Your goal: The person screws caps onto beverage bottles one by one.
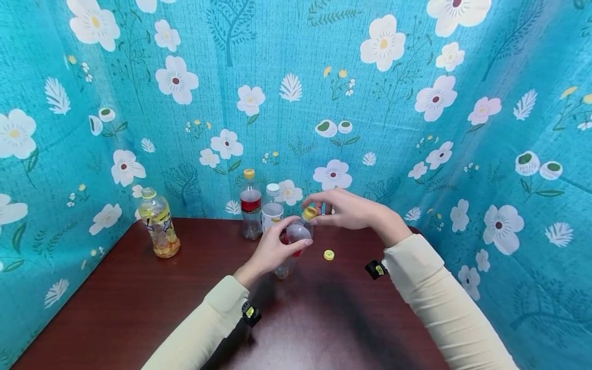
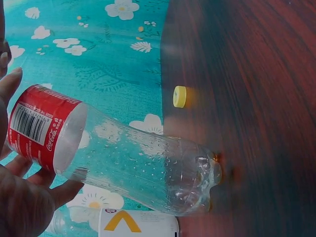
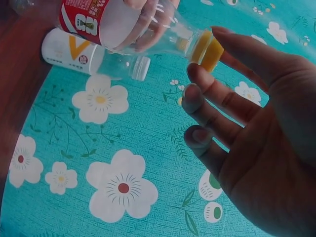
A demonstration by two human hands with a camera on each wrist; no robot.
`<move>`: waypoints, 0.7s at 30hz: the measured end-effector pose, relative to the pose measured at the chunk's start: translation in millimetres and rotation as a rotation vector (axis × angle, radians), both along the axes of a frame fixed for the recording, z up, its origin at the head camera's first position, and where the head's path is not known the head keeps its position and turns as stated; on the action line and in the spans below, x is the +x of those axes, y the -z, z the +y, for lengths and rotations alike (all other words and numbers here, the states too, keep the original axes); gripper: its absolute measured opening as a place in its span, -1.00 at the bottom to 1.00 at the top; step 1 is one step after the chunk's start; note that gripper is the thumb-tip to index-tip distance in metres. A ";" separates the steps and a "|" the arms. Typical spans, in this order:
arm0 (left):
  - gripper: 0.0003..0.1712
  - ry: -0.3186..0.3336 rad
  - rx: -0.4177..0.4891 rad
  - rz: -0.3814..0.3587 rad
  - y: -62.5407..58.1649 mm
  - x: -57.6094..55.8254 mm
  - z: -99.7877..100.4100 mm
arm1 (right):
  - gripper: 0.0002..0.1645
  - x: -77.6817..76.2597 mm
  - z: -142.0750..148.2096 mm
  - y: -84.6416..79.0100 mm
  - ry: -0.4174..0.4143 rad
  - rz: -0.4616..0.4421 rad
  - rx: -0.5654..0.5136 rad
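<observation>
My left hand (image 1: pixel 270 249) grips a clear plastic Coca-Cola bottle (image 2: pixel 123 153) around its red label, tilted with its neck up to the right and its base low over the table. At the bottle's mouth, my right hand (image 1: pixel 351 208) pinches the yellow-orange cap (image 3: pixel 212 53) between thumb and index finger. The other fingers of that hand are spread apart in the right wrist view. A loose yellow cap (image 1: pixel 329 255) lies on the table, just right of the bottle. Drops of moisture cling inside the bottle's clear wall.
Behind the left hand stand a red-labelled bottle with an orange cap (image 1: pixel 251 205) and a white-labelled bottle with a white cap (image 1: pixel 273 191). A yellow-labelled bottle (image 1: pixel 159 226) stands at the left on the dark wooden table (image 1: pixel 115 303). A blue flowered cloth (image 1: pixel 277 67) surrounds the table.
</observation>
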State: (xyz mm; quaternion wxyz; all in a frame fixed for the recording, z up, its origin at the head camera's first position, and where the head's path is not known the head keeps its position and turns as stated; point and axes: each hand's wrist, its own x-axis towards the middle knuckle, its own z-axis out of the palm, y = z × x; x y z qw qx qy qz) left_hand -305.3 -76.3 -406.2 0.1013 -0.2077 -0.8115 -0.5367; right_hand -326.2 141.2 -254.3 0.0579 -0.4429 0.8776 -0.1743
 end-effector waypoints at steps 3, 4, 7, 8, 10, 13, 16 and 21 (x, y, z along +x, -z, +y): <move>-0.31 -0.002 -0.002 0.008 1.2 0.5 0.6 | -0.69 -0.8 -2.6 2.9 -0.002 0.026 -0.014; -0.30 -0.004 -0.005 0.013 1.4 0.7 1.0 | -0.74 -0.5 -4.1 3.7 0.009 0.038 -0.017; -0.29 -0.012 -0.014 0.028 2.1 1.0 2.4 | -0.75 0.8 -8.9 6.7 0.083 0.148 0.003; -0.29 -0.013 -0.018 0.032 2.0 1.1 2.8 | -0.66 1.6 -10.4 7.3 0.113 0.191 0.015; -0.28 -0.016 -0.019 0.035 1.9 1.3 2.9 | -0.54 2.7 -12.3 8.1 0.166 0.270 0.038; -0.27 -0.017 -0.020 0.035 1.9 1.5 1.1 | -0.51 2.8 -12.3 8.4 0.188 0.304 0.030; -0.28 -0.020 -0.015 0.031 2.1 1.4 -1.5 | -0.65 3.0 -9.9 6.5 0.121 0.182 -0.011; -0.31 -0.018 -0.002 0.020 1.4 0.9 -2.9 | -0.61 1.8 -7.3 3.5 -0.009 0.021 -0.024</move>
